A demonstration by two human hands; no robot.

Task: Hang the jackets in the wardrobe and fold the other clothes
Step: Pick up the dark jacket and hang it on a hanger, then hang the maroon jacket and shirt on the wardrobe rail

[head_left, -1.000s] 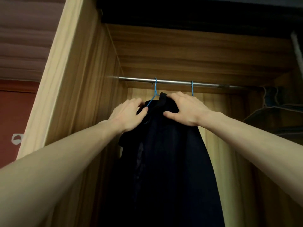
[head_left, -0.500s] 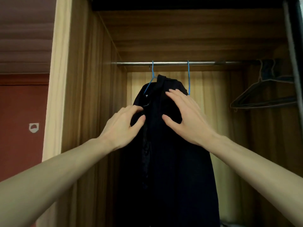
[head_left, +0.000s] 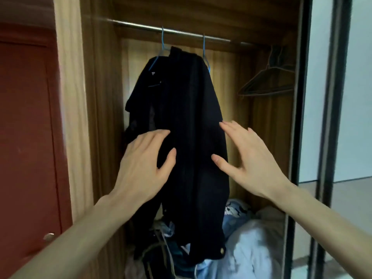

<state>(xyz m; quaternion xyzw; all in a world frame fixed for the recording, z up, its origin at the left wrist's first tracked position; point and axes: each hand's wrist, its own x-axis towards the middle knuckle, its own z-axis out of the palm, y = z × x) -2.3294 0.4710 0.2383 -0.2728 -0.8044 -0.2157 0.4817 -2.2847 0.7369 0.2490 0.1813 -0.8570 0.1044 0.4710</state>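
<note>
A black jacket (head_left: 187,121) hangs inside the wooden wardrobe (head_left: 100,117) on a blue wire hanger (head_left: 163,47) hooked over the metal rail (head_left: 181,32). A second blue hanger hook (head_left: 204,49) shows at the jacket's right shoulder. My left hand (head_left: 147,158) is in front of the jacket's left side, fingers straight and spread, holding nothing. My right hand (head_left: 247,158) is at the jacket's right edge, fingers straight, also holding nothing. Whether either hand touches the cloth is unclear.
Dark empty hangers (head_left: 267,85) hang at the rail's right end. A pile of light blue and white clothes (head_left: 247,238) and a dark bag (head_left: 157,256) lie on the wardrobe floor. A red door (head_left: 26,137) stands left, a dark sliding-door frame (head_left: 302,97) right.
Both hands let go of the jacket's collar and slid down its front, opening as they went. The view dropped, bringing the wardrobe floor into sight.
</note>
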